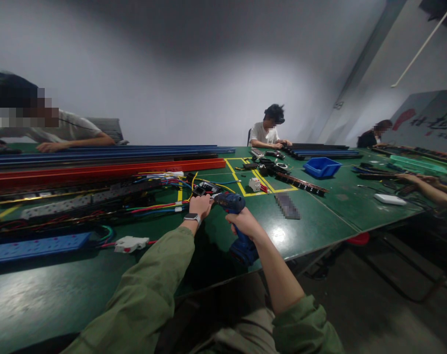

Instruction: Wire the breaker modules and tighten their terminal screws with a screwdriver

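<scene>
My right hand (246,223) is wrapped around the handle of a dark blue cordless drill (228,200). The drill points left, and its battery base hangs low near the table's front edge. My left hand (201,206), with a watch on the wrist, is closed right at the front end of the drill. What its fingers hold is hidden. Just beyond the left hand lies a black component (205,188) with yellow, blue and red wires around it. Red, green and blue wires (159,206) run off to its left.
Long red rails (108,172) and a blue perforated strip (39,248) lie leftward. A white breaker (131,244), a white-and-red connector block (255,185), a phone (287,205) and a blue bin (322,167) are on the green table. Several people work around it.
</scene>
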